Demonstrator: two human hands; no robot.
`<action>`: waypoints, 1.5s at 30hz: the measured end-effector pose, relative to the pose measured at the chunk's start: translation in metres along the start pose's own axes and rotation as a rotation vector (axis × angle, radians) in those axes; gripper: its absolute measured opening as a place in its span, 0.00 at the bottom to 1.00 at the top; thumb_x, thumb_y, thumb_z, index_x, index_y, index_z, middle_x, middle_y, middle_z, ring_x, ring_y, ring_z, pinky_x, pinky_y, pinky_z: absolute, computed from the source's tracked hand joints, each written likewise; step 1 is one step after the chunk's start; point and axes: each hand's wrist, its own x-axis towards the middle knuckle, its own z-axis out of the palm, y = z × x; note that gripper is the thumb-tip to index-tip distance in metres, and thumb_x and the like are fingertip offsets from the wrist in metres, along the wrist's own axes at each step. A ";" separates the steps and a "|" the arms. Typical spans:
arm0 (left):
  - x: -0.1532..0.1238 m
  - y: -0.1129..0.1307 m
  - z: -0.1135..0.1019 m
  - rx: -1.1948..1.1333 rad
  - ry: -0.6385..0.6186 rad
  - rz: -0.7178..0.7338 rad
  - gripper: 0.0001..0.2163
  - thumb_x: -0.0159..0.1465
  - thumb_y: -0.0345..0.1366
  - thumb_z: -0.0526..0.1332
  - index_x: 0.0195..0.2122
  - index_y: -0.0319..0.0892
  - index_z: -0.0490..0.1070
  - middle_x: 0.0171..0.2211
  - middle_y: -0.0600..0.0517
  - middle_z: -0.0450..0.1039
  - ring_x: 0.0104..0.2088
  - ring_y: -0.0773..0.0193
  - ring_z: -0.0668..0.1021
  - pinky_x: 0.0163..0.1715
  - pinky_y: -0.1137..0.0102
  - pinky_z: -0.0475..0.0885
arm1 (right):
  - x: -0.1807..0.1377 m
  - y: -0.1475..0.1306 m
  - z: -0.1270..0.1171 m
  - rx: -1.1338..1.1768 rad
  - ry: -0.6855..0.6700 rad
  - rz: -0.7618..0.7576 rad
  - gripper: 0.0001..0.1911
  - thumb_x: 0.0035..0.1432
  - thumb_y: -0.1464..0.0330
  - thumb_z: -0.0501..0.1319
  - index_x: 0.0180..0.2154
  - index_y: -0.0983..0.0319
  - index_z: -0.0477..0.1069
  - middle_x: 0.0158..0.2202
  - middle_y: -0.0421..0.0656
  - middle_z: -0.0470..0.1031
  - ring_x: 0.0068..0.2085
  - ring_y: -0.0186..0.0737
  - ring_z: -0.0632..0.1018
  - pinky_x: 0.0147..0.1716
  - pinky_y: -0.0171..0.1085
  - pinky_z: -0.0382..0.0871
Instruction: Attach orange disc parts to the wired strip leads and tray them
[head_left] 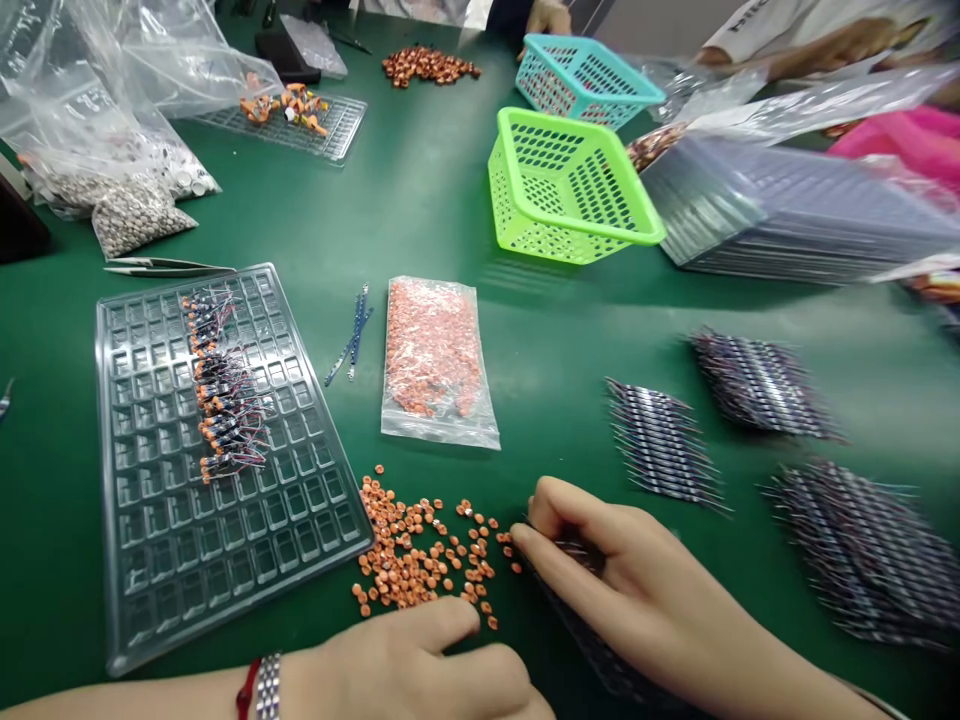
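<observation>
My left hand [427,660] is at the bottom edge, in front of a loose pile of small orange discs [405,560]. Its fingers are curled, and what they hold, if anything, is hidden. To the right of the pile, my right hand [630,570] has thumb and index finger drawn together in a pinch. Whatever sits between those fingertips is too small to make out. Beneath that palm lies a dark bundle [592,640], mostly covered. A clear compartment tray [300,480] on the left carries a column of small wired parts [225,400] with orange ends.
Behind the discs lies a zip bag [435,350] of orange pieces, beside thin blue strips [355,335]. Wired strips [664,440] lie in bundles at right. Further back are a green basket [574,190], a blue basket [585,75], stacked trays [795,210], tweezers [169,267] and co-workers' hands.
</observation>
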 end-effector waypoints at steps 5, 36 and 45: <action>0.003 -0.001 -0.023 -0.056 0.001 -0.182 0.08 0.66 0.27 0.55 0.32 0.36 0.72 0.22 0.53 0.69 0.23 0.68 0.69 0.23 0.72 0.63 | -0.001 -0.013 -0.010 0.295 -0.054 0.185 0.25 0.61 0.49 0.58 0.23 0.59 0.55 0.20 0.34 0.54 0.23 0.34 0.57 0.20 0.32 0.52; 0.017 0.013 -0.034 -1.318 0.062 -1.486 0.21 0.49 0.48 0.73 0.27 0.36 0.68 0.22 0.53 0.69 0.18 0.76 0.69 0.15 0.82 0.63 | -0.018 -0.027 0.013 1.007 -0.260 0.133 0.30 0.53 0.43 0.67 0.30 0.61 0.60 0.25 0.35 0.63 0.26 0.33 0.60 0.26 0.30 0.54; 0.014 0.010 -0.037 -1.181 0.112 -1.398 0.24 0.50 0.53 0.72 0.29 0.37 0.67 0.23 0.55 0.68 0.19 0.76 0.69 0.14 0.83 0.64 | -0.017 -0.027 0.013 0.945 -0.189 0.041 0.23 0.57 0.50 0.66 0.33 0.62 0.64 0.29 0.38 0.66 0.31 0.37 0.65 0.32 0.34 0.59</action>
